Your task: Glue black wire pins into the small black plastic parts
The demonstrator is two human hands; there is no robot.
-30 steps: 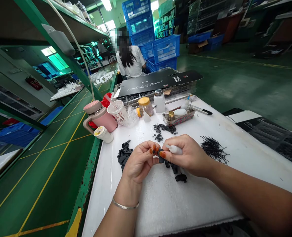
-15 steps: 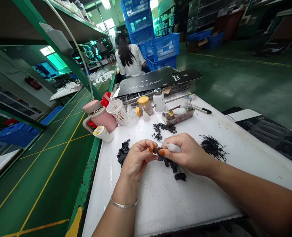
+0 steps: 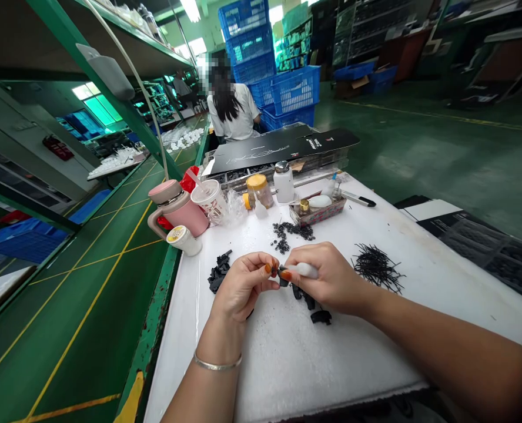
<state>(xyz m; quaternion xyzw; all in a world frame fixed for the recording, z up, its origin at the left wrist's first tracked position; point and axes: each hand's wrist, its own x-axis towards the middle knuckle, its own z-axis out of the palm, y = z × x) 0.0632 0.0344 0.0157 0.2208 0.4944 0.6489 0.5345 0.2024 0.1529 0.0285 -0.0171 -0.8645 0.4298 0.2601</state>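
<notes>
My left hand (image 3: 247, 282) pinches a small black piece whose shape is mostly hidden by the fingers. Close against it, my right hand (image 3: 327, 276) holds a small white squeeze bottle (image 3: 305, 270), its fingertips at the same black piece. Under and beside my right hand lie several black parts (image 3: 321, 317). Black strips form a pile (image 3: 219, 271) left of my left hand. Beyond both hands, tiny black rings (image 3: 291, 232) are scattered, and thin black pins (image 3: 378, 267) lie in a heap to the right.
Along the white table's (image 3: 331, 364) back stand a pink mug (image 3: 184, 211), a plastic cup (image 3: 210, 202), a yellow-lidded jar (image 3: 260, 191), a white bottle (image 3: 284, 182) and a small box (image 3: 320, 211). A knife (image 3: 360, 198) lies behind. A person (image 3: 234, 111) sits beyond, near blue crates (image 3: 294, 91).
My right hand and the white bottle have shifted slightly left and down towards my left hand. The bottle's nozzle, visible before, is now largely hidden by the fingers.
</notes>
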